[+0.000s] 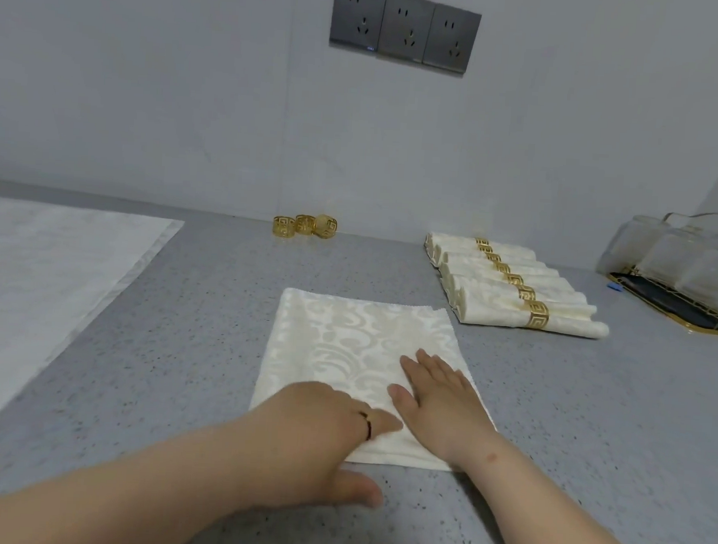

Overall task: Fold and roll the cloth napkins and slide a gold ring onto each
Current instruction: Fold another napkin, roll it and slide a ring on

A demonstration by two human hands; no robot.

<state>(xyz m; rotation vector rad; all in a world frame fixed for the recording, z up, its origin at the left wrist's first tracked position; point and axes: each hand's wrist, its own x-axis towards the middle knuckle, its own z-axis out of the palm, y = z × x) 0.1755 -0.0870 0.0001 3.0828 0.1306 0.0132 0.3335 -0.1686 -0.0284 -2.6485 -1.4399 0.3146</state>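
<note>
Far out past the left-hand knuckles, a stack of flat unfolded napkins (46,278) is lying on the grey countertop (184,345), untouched. Three loose gold rings (305,226) are waiting well beyond the fingertips, by the wall.

The left hand (318,429) is pressing the near-left corner of the folded napkin (344,346). Its fingers are lying together, roughly straight on the cloth. The thumb is sitting off the cloth on the counter, just short of the near edge, and it isn't pinching anything as far as I can see.

The right hand (438,398) is lying flat on the near-right part, fingers straight and close together. Its thumb is spreading toward the left fingertips, nearly touching them. The napkin is sitting flat on the counter under both hands.

Right of the right-hand fingers, and apart from them, a row of finished rolled napkins (511,289) is lying with a ring on each.

Risks, my read:
- The cloth is looking slick, so the layers could be creeping apart once rolling starts.
- An uneven push between the hands would be skewing the roll into a cone.
- A slack roll would be springing open or bulking too fat for a ring.

The napkin's long axis is running away from the fingertips toward the wall. The thick folded short edge is sitting at the heels of the hands, with the zigzag-cut loose edges at the far end.
</note>
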